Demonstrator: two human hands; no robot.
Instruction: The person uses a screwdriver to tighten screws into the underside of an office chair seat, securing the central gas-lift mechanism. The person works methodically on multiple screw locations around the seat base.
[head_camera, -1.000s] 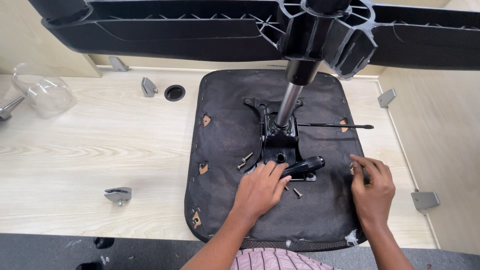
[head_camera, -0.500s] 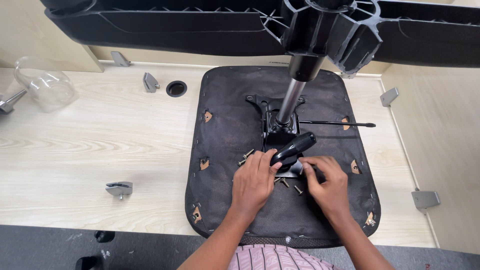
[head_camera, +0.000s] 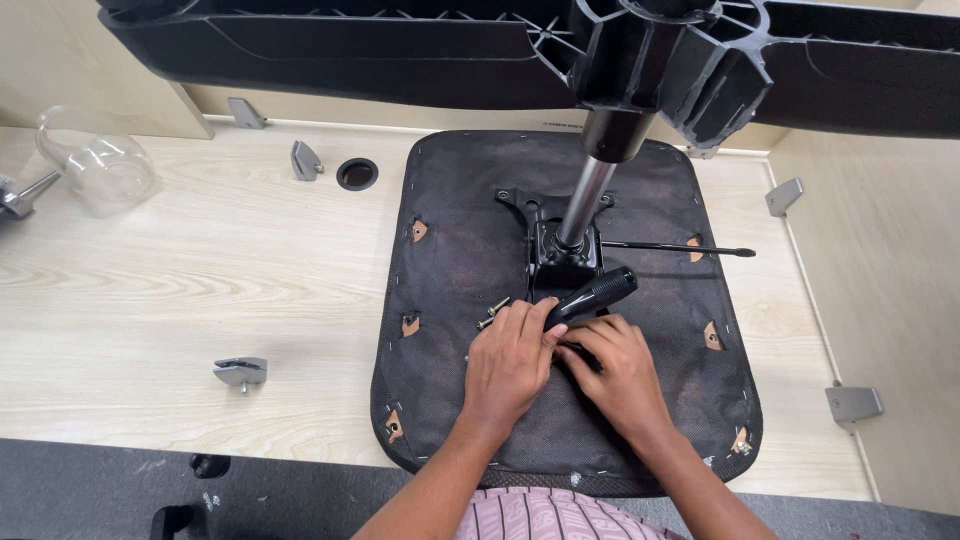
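An upturned chair seat lies at the centre of the frame on a pale wooden table, its metal mounting plate and gas column standing up toward the black star base along the top edge. Just below the plate, the left hand curls around the black screwdriver handle, while the right hand pinches down at its tip; what the fingers grip there is hidden. Two loose screws lie just left of the left hand, so fastening looks unfinished. A thin lever points right.
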